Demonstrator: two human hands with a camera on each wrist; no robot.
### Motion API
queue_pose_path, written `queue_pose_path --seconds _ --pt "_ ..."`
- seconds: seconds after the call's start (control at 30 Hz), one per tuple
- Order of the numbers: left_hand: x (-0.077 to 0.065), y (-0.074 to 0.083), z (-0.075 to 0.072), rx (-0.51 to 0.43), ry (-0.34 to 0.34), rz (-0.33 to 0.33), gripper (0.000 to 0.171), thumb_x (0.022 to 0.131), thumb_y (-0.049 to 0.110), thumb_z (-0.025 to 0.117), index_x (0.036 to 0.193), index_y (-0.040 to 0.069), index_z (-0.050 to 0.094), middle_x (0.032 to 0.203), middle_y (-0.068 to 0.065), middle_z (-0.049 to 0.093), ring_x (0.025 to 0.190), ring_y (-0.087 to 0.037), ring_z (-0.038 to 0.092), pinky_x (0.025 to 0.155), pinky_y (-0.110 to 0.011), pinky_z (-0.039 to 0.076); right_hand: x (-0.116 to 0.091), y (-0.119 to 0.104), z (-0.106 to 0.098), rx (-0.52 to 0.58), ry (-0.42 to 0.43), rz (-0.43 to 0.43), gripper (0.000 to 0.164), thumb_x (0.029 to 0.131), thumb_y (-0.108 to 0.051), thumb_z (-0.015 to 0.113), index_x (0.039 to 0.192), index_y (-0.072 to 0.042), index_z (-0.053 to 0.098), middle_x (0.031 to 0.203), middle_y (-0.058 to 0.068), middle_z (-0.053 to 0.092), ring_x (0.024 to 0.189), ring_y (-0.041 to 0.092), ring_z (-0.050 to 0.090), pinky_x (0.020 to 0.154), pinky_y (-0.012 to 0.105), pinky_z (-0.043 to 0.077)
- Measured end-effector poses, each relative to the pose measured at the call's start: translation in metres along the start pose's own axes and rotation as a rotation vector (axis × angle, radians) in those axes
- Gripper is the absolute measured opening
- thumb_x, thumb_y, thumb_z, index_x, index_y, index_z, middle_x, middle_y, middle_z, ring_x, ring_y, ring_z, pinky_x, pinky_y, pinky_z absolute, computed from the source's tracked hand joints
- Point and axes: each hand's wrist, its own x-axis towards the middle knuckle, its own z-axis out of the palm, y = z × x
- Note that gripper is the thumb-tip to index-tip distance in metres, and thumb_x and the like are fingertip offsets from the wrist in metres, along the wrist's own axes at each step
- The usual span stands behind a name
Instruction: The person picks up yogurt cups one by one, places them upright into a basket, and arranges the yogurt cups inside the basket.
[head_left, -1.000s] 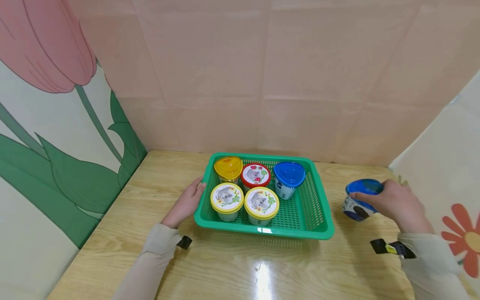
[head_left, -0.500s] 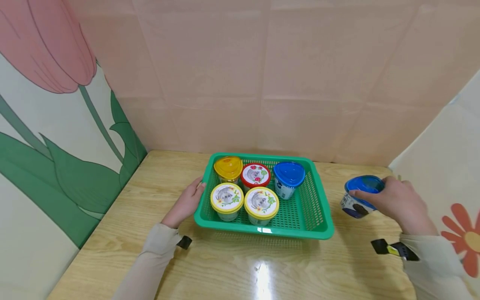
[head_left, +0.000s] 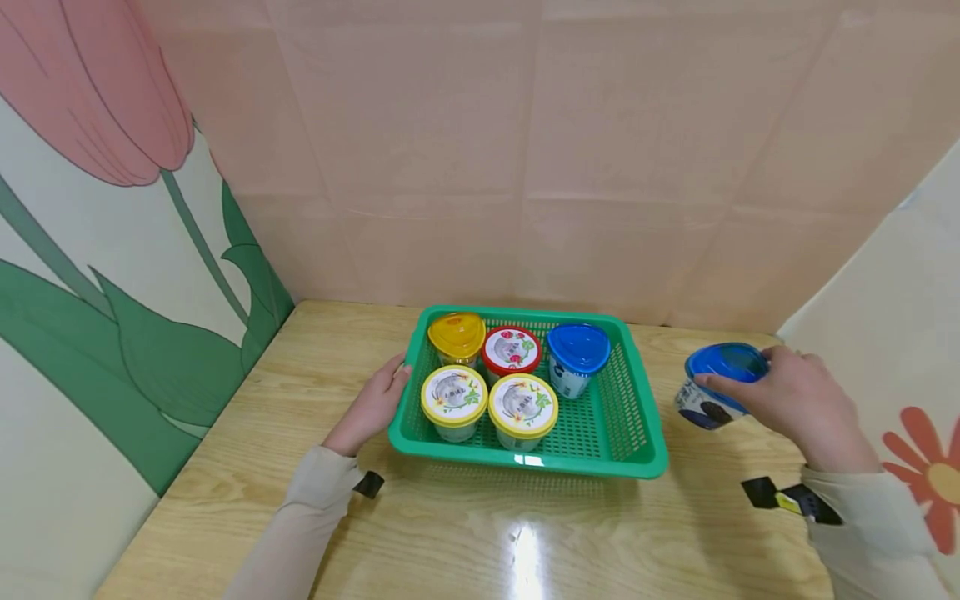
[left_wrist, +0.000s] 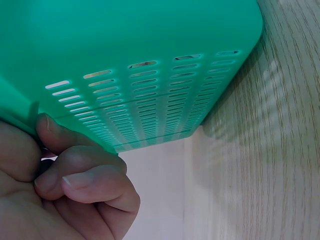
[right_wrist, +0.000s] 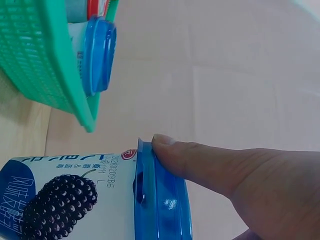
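My right hand grips a yogurt cup by its blue lid, right of the basket. A blackberry picture shows on the cup's white side, and it tilts a little in the head view. With curled fingers my left hand holds the left rim of the green plastic basket. The left wrist view shows those fingers at the basket's slotted wall. Inside the basket stand a blue-lidded cup, an orange-lidded cup, a red-rimmed cup and two yellow-rimmed cups, one at front left.
The basket stands on a wooden table. A pink-beige sheet rises behind the table. Printed wall panels stand at either side, a tulip on the left and a red flower on the right, close to my right arm.
The blue-lidded yogurt cup in my right hand has risen slightly and shifted a little left and away from me. My left hand and the basket have stayed still.
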Motion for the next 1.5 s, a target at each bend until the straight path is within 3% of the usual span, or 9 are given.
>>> queue_pose_path --seconds 0.17,0.57,0.83,1.07,1.3,1.5 --pt "0.001 0.000 0.000 0.005 0.001 -0.009 0.053 0.111 0.029 0.030 0.157 0.004 0.027 0.149 -0.021 0.046 0.113 -0.027 0.063 0.100 -0.049 0.049 -0.003 -0.005 -0.004 0.010 0.017 -0.010 0.116 0.079 -0.080 0.060 0.132 0.021 0.038 0.112 0.042 0.044 0.095 0.053 0.047 0.051 0.047 0.047" --pt "0.001 -0.003 0.000 -0.022 -0.007 -0.003 0.051 0.111 0.028 0.030 0.157 0.004 0.027 0.140 -0.021 0.054 0.100 -0.023 0.068 0.091 -0.044 0.054 -0.011 -0.018 -0.009 0.000 0.045 -0.021 0.120 0.079 -0.080 0.059 0.138 0.022 0.034 0.117 0.044 0.040 0.100 0.055 0.042 0.059 0.058 0.048" --pt "0.001 -0.002 0.001 -0.003 -0.001 -0.003 0.051 0.111 0.027 0.030 0.157 0.003 0.027 0.146 -0.021 0.049 0.109 -0.026 0.065 0.097 -0.047 0.051 -0.019 -0.030 -0.012 0.007 0.066 -0.056 0.115 0.082 -0.076 0.061 0.138 0.021 0.035 0.121 0.045 0.040 0.106 0.056 0.039 0.065 0.065 0.047" --pt "0.001 -0.001 0.002 -0.010 0.005 -0.010 0.051 0.111 0.027 0.032 0.157 0.005 0.028 0.143 -0.020 0.052 0.104 -0.025 0.066 0.094 -0.045 0.053 -0.021 -0.036 -0.012 0.016 0.080 -0.091 0.111 0.082 -0.075 0.061 0.142 0.015 0.034 0.123 0.044 0.041 0.110 0.056 0.038 0.062 0.062 0.046" --pt "0.001 -0.003 0.002 -0.012 0.019 0.015 0.051 0.111 0.026 0.032 0.155 0.002 0.030 0.146 -0.023 0.049 0.114 -0.030 0.062 0.101 -0.050 0.047 -0.022 -0.043 -0.011 0.033 0.105 -0.105 0.110 0.081 -0.075 0.063 0.145 0.008 0.030 0.125 0.043 0.041 0.110 0.055 0.039 0.063 0.061 0.045" --pt "0.001 -0.003 0.001 -0.026 0.016 0.027 0.050 0.111 0.026 0.033 0.155 0.002 0.030 0.146 -0.023 0.049 0.114 -0.030 0.062 0.101 -0.050 0.048 -0.025 -0.049 -0.012 0.038 0.115 -0.083 0.113 0.080 -0.075 0.064 0.143 0.012 0.030 0.121 0.044 0.038 0.100 0.055 0.044 0.058 0.056 0.045"
